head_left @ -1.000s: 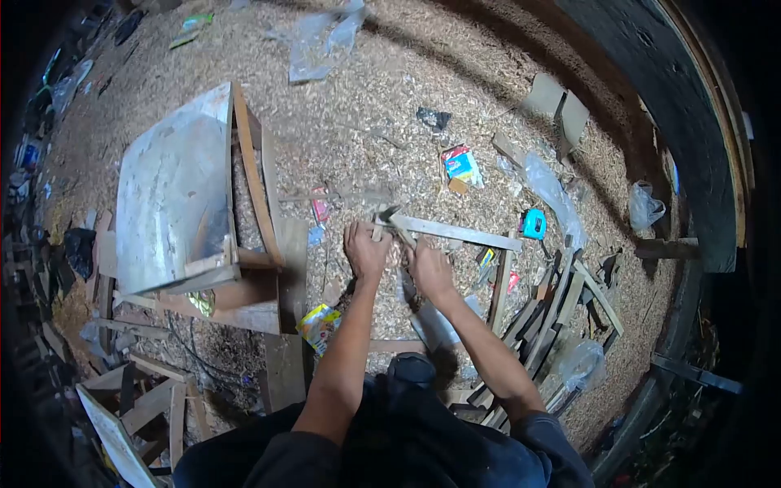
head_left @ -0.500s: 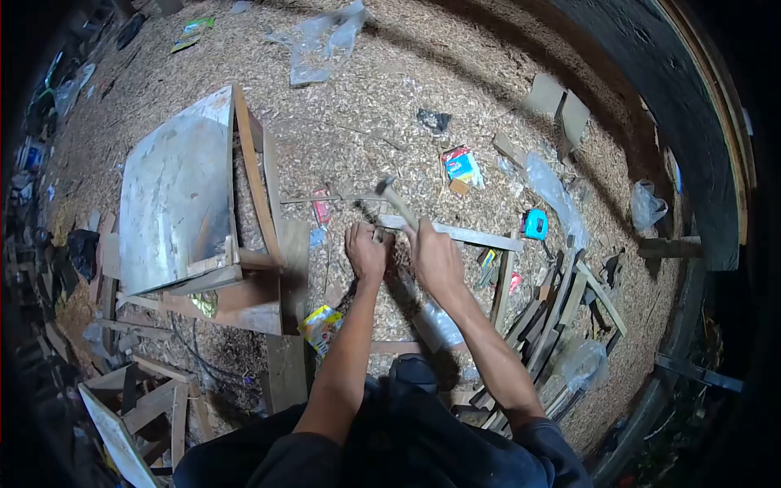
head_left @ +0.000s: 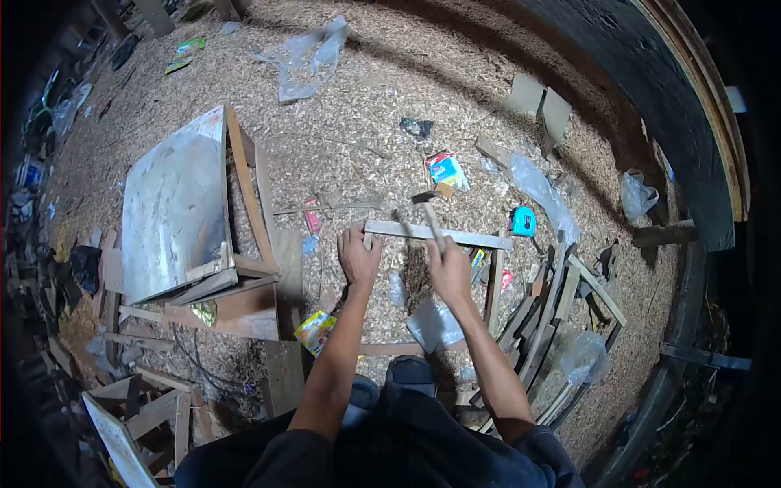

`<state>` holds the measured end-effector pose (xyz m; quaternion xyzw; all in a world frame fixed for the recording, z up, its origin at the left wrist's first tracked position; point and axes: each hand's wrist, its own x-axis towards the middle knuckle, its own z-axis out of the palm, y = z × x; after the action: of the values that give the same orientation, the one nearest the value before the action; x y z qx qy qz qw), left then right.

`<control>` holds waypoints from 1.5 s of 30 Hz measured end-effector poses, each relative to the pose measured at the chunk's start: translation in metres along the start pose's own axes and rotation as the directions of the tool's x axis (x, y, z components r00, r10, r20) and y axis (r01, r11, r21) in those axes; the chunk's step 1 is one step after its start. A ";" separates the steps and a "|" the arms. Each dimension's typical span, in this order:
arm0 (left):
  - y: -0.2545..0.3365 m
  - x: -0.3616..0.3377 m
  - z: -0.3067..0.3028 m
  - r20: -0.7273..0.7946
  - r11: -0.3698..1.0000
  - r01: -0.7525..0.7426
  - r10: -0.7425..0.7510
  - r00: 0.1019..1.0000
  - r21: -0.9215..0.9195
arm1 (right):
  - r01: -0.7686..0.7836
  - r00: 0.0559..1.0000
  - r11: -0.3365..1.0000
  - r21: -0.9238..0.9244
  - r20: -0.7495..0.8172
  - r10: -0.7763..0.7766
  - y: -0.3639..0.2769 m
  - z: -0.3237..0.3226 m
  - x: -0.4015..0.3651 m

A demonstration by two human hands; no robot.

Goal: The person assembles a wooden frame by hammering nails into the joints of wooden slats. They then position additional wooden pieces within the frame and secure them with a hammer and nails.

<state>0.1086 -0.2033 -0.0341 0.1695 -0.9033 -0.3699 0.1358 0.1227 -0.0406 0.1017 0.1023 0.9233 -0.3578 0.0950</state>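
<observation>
Left hand [head_left: 359, 257]: set on the slat [head_left: 472, 237] end, grip cannot be told
Right hand [head_left: 450, 270]: clamped on the hammer [head_left: 431, 218] handle
Slat: judged light, stiff, easily split; best held near its end

One head cam, fisheye, looks fwd & steeply down; left hand [head_left: 359, 254] & right hand [head_left: 449, 268] mid-frame, close.

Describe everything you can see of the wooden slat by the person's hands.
The wooden slat is a thin, pale, straight strip of bare wood lying flat on wood shavings, running left to right. The left hand rests at its left end; the hammer held in the right hand crosses its middle.
</observation>
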 end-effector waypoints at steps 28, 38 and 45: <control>-0.006 0.024 -0.034 0.577 0.578 0.623 -0.295 0.762 -0.527 | -0.103 0.966 0.977 -0.184 -0.252 0.054 0.188 -0.031 -0.068; 0.023 0.067 -0.041 0.580 0.655 0.533 -0.174 0.796 -0.535 | -0.125 0.948 0.979 0.159 -0.272 0.165 0.162 -0.035 -0.074; 0.009 0.066 -0.047 0.625 0.726 0.526 -0.171 0.761 -0.442 | -0.152 0.944 0.958 0.242 -0.253 0.213 0.163 -0.031 -0.076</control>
<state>0.0644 -0.2539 0.0125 0.1804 -0.6884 -0.6850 -0.1560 0.2343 0.0889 0.0381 0.2466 0.8689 -0.4290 -0.0136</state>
